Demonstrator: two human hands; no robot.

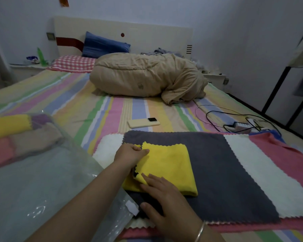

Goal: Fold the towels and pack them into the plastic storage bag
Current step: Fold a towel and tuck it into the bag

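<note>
Yellow towel (pixel 166 165), folded, lies on a dark grey towel (pixel 226 172) spread over white and pink ones on the bed. Her left hand (pixel 129 154) pinches its far-left corner; her right hand (pixel 163 194) presses flat on its near edge. Left of them lies the plastic storage bag (pixel 33 172), with folded towels inside.

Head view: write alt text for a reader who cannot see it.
Two bare hands fold a yellow towel on a dark grey towel spread over white and pink ones on a striped bed; the left hand pinches the far corner, the right hand presses the near edge. A clear plastic storage bag holding folded towels lies to the left.
</note>
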